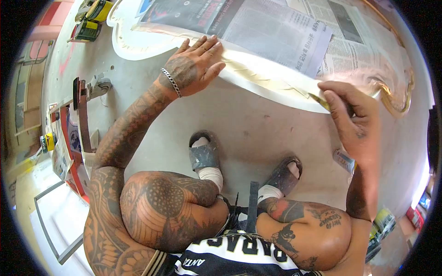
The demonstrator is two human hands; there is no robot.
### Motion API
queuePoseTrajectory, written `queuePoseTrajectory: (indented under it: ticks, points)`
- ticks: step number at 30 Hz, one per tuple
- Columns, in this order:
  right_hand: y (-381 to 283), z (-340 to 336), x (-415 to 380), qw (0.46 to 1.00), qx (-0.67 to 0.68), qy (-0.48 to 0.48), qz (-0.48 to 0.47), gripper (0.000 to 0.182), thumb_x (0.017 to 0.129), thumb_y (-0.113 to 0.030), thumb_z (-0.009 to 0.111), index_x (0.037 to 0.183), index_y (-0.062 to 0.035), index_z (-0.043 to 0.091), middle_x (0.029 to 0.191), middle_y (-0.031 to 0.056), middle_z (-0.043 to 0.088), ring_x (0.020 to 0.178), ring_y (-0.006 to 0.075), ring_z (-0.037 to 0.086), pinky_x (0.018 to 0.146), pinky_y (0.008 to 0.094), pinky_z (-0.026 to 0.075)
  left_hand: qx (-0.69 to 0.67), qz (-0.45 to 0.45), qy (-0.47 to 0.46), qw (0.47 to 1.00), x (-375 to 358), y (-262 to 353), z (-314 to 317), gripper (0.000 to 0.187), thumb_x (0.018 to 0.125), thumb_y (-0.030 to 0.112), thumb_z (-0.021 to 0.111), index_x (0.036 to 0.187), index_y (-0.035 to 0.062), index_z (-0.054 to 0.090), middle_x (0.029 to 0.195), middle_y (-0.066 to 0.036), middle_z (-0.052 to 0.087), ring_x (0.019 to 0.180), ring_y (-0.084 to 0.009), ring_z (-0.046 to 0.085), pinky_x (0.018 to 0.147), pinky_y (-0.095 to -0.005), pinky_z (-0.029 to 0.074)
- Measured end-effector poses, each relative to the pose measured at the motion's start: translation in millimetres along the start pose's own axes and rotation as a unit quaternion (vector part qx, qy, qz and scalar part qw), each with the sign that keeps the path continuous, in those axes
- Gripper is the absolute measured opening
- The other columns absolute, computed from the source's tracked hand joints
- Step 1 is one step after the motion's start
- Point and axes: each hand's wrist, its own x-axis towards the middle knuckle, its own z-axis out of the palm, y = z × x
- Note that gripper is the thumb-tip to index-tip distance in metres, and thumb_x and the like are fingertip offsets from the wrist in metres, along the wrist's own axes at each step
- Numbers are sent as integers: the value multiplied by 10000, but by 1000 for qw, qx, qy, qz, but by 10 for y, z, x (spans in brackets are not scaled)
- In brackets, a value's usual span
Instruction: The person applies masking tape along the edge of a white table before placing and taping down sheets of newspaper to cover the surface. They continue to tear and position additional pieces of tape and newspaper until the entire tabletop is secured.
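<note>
Squatting over a concrete floor, the person has knees and sandalled feet nearest the camera, just this side of a white panel that lies on the floor. Right hand is at the panel's near edge, fingers pinched together on a thin gold strip lying against that edge. Left hand rests flat and spread on the same near edge, further left, palm down, a bracelet at the wrist; it grips nothing. Behind the right hand, this side of the panel, a small can shows on the floor. Newspaper covers the panel's top beyond both hands. Left of the panel stand a red metal frame and, further off, yellow tools
</note>
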Motion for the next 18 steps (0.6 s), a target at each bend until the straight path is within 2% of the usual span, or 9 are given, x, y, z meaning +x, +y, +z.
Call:
queuePoseTrajectory:
  ticks: [3,6,9,12,18]
  points:
    - [-246,-66,-19,999,30,18,-25,125,997,-41,634,1047,27,726,791,9,645,689,31,509,606,206,402,2,-5,17,1000,3,-4,49,652,1068,495,402,1513,20,443,1592,-177,415,1502,-336,350,1240,-531,251]
    - [-250,-67,-49,999,2,-33,-43,126,969,-20,651,1063,22,723,805,58,676,670,85,560,615,240,437,15,2,12,1000,2,3,38,644,1067,488,408,1510,21,445,1589,-174,422,1498,-332,359,1236,-539,258]
    - [14,-69,-7,985,-113,-31,-131,132,937,-21,665,1050,11,725,817,120,692,656,199,616,630,298,481,21,3,11,1000,2,13,6,638,1067,484,408,1508,25,448,1587,-169,426,1496,-328,365,1232,-548,265]
    - [59,-53,24,983,-147,-69,-82,128,916,-59,680,1016,7,725,829,172,684,676,317,637,647,371,507,30,6,9,999,5,21,5,636,1066,485,408,1504,26,453,1588,-169,426,1496,-324,366,1229,-552,272]
    - [177,51,70,965,-230,-99,-81,176,920,-147,646,945,2,737,810,209,688,739,389,661,675,459,517,60,5,14,998,3,46,30,642,1064,489,407,1508,26,447,1590,-171,423,1494,-330,369,1231,-546,268]
